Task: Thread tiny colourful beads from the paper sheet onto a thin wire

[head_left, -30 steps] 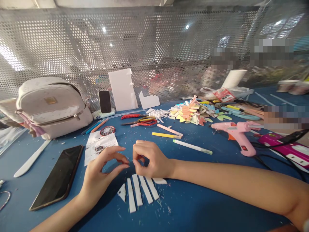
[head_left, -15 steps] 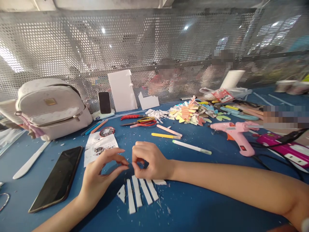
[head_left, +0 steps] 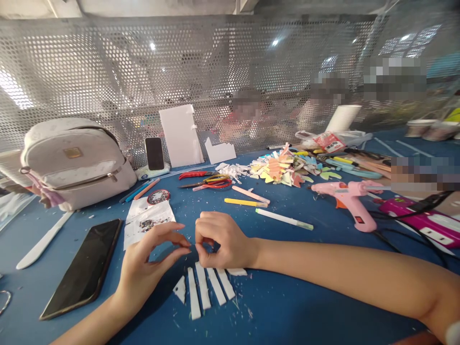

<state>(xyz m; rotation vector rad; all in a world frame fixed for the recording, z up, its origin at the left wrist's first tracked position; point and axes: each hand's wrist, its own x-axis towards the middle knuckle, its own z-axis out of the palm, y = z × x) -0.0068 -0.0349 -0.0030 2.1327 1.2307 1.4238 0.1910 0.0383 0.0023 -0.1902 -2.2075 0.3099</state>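
My left hand [head_left: 149, 258] is pinched, thumb tip against a fingertip and the index finger held above. Close beside it, my right hand [head_left: 220, 239] curls its fingers, with thumb and forefinger pressed together. The fingertips of both hands nearly meet over the blue table, and whatever they hold is too small to make out. Just below them lie several white strips [head_left: 194, 293] in a fanned row, with a small white triangular piece [head_left: 179, 290] at the left. Another white piece [head_left: 237, 271] is partly covered by my right hand.
White paper [head_left: 134, 230] with dark bits lies beyond my left hand, and a phone [head_left: 84, 268] lies left. Markers [head_left: 283, 219], scissors [head_left: 215, 182] and colourful paper scraps [head_left: 276, 167] are farther back. A pink glue gun [head_left: 354, 201] and a power strip [head_left: 413, 215] with cords stand right; a backpack [head_left: 75, 167], left.
Both hands keep almost the same pose, fingertips close together. The whole view has shifted very slightly; the strips and other things on the table have not moved.
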